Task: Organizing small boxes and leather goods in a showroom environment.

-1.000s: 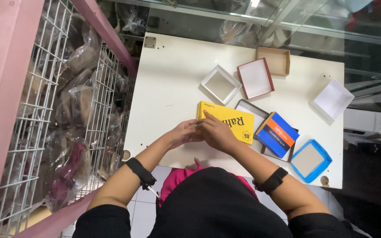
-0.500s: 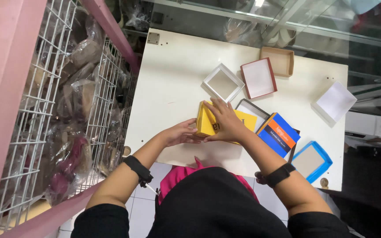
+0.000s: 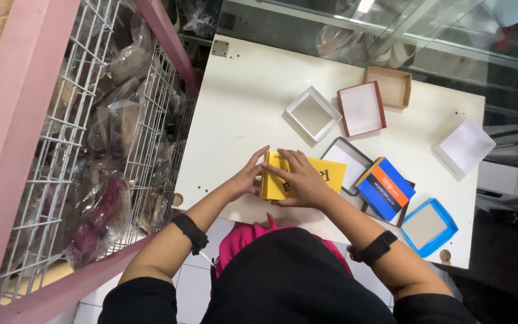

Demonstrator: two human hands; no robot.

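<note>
A yellow cardboard box (image 3: 278,185) sits near the front of the white table (image 3: 253,96), its flap (image 3: 330,173) spread flat to the right. My left hand (image 3: 248,176) grips the box's left side. My right hand (image 3: 300,180) lies across its top, fingers pressing the folded part. Both wrists wear black bands.
Open box halves lie beyond: a white one (image 3: 312,114), a red-edged one (image 3: 361,108), a brown one (image 3: 389,86), a white one at far right (image 3: 464,146), a black-edged one (image 3: 346,157), a blue one (image 3: 428,227). A blue and orange box (image 3: 386,188) lies right. A wire rack (image 3: 79,150) stands left.
The yellow box lay flat under both hands; its left part has since been folded up, and my hands have closed around it.
</note>
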